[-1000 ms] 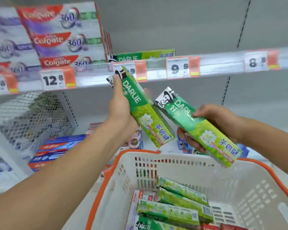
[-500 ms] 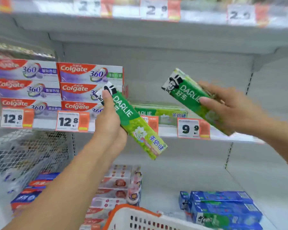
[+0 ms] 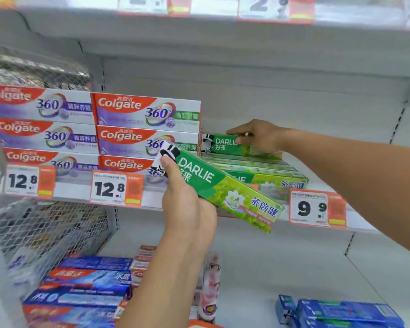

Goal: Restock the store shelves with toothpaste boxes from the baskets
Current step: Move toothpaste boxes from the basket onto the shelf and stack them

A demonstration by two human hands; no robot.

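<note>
My left hand grips a green Darlie toothpaste box, tilted down to the right in front of the middle shelf. My right hand holds a second green Darlie box on top of the Darlie boxes lying on that shelf, beside the Colgate stack. The fingers lie over the box's top and right part. Only an orange sliver of the basket's rim shows at the bottom edge.
Stacked Colgate 360 boxes fill the shelf's left part, above 12.8 price tags. A 9.9 tag hangs below the Darlie boxes. A wire mesh divider stands at left. Blue and red boxes lie on the lower shelf.
My right hand has carried its Darlie box left and back onto the Darlie stack on the shelf. The left hand keeps its box at about the same place. The view tilted further up.
</note>
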